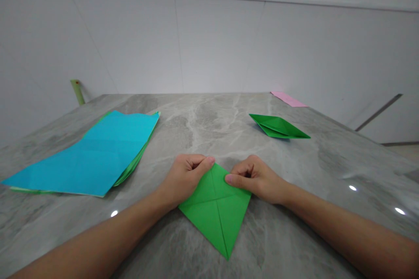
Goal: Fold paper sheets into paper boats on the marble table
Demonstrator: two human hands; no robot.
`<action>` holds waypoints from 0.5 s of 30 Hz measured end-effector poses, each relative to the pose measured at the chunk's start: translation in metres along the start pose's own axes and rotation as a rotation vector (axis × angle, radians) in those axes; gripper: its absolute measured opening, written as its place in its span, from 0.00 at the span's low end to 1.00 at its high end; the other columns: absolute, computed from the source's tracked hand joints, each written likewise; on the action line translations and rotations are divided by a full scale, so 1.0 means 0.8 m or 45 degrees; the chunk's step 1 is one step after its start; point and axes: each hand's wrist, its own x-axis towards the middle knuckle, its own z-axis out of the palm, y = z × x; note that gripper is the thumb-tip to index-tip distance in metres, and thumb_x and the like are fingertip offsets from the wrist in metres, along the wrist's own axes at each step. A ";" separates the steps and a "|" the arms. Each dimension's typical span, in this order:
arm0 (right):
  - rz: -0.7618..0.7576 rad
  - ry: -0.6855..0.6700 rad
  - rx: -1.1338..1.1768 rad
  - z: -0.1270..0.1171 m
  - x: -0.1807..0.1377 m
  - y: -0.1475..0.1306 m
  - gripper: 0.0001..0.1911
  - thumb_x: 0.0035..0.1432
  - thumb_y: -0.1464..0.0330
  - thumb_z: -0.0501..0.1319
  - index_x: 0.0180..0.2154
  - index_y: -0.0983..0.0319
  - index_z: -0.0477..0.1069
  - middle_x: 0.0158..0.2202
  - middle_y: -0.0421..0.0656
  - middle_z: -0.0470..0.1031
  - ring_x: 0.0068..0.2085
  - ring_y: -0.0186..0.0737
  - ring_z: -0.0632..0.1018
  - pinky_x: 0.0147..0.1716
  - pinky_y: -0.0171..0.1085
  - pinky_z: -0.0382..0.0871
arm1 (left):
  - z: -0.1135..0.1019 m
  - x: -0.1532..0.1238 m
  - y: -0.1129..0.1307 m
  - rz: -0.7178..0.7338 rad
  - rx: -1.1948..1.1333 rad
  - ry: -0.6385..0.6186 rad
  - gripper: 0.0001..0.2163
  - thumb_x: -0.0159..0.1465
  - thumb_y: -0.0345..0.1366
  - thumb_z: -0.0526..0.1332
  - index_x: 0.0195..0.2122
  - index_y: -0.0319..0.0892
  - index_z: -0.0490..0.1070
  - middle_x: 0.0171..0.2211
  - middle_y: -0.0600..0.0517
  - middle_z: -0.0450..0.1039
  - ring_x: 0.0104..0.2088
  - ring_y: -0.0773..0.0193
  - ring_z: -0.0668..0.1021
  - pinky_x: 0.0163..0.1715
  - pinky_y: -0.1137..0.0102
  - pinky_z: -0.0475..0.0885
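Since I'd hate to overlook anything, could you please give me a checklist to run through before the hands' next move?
1. Left hand grip: thumb on the creased, diamond-shaped green paper at its far corner. Ok.
2. Right hand grip: thumb on that paper's far right edge. Ok.
3. Crossing creases visible on the upper face: ok.
4. Layers lined up underneath: hidden, cannot tell.
5. Folded, pointed dark green paper piece clear of both hands: it lies beyond the right hand, ok.
6. Paper stack topped by a bright blue sheet clear of the green diamond: apart, to the left, ok.
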 end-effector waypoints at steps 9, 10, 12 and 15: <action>-0.042 -0.067 -0.093 0.003 0.000 -0.004 0.29 0.60 0.51 0.59 0.17 0.61 0.53 0.17 0.32 0.49 0.19 0.25 0.52 0.17 0.31 0.43 | 0.001 -0.002 0.007 0.121 0.120 -0.154 0.21 0.65 0.48 0.52 0.19 0.43 0.53 0.19 0.59 0.49 0.21 0.71 0.56 0.19 0.74 0.51; -0.041 -0.067 -0.093 0.003 -0.001 -0.004 0.29 0.60 0.51 0.59 0.17 0.61 0.53 0.17 0.32 0.48 0.19 0.25 0.52 0.17 0.31 0.43 | 0.002 -0.001 0.007 0.124 0.146 -0.159 0.21 0.65 0.47 0.52 0.19 0.43 0.53 0.19 0.59 0.49 0.21 0.70 0.56 0.20 0.73 0.52; -0.033 -0.071 -0.080 0.003 -0.001 -0.005 0.29 0.60 0.51 0.60 0.17 0.61 0.54 0.17 0.32 0.49 0.19 0.25 0.52 0.17 0.31 0.43 | 0.004 -0.001 0.005 0.151 0.232 -0.116 0.20 0.66 0.46 0.51 0.19 0.43 0.53 0.19 0.59 0.50 0.21 0.70 0.57 0.21 0.73 0.53; -0.018 -0.073 -0.041 0.002 0.000 -0.004 0.28 0.58 0.52 0.61 0.17 0.62 0.56 0.17 0.32 0.51 0.19 0.25 0.53 0.17 0.31 0.44 | 0.004 -0.001 0.004 0.256 0.415 0.004 0.18 0.67 0.43 0.50 0.21 0.42 0.56 0.19 0.59 0.53 0.22 0.69 0.60 0.24 0.72 0.54</action>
